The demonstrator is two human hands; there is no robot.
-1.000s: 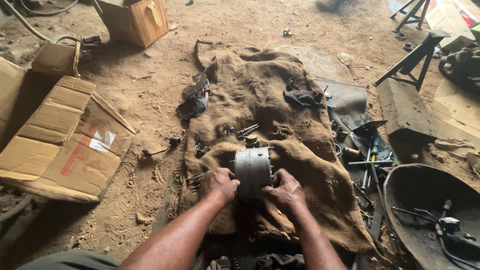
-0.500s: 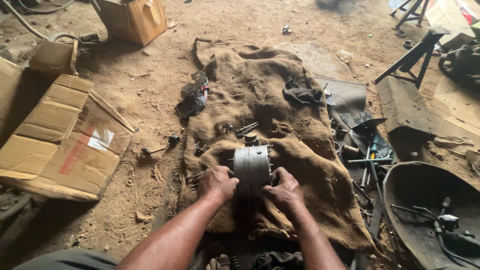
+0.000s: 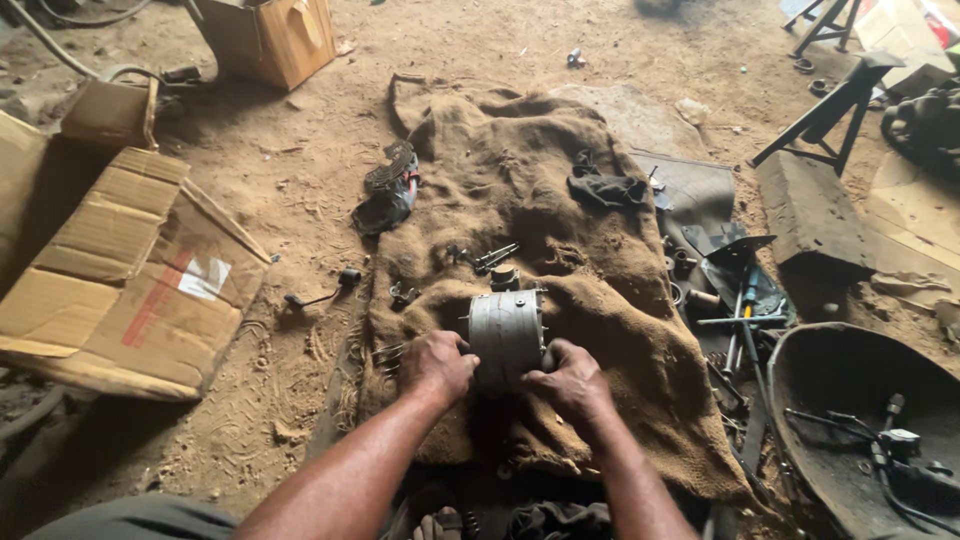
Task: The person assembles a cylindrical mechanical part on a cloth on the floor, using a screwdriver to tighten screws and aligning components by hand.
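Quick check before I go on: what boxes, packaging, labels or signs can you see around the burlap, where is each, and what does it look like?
Flattened cardboard box: on the dirt at left, brown, with a red stripe.
Label: white rectangle stuck on that flattened box.
Small cardboard box: upper left, brown, closed.
Open cardboard box: top, beyond the burlap sack, tan, flaps up.
No signs or screens.

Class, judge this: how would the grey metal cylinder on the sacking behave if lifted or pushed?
The cylinder looks like solid metal, so probably heavy and rigid. Both hands, left and right, grip it. Its round form might roll, though the soft sacking likely damps that.
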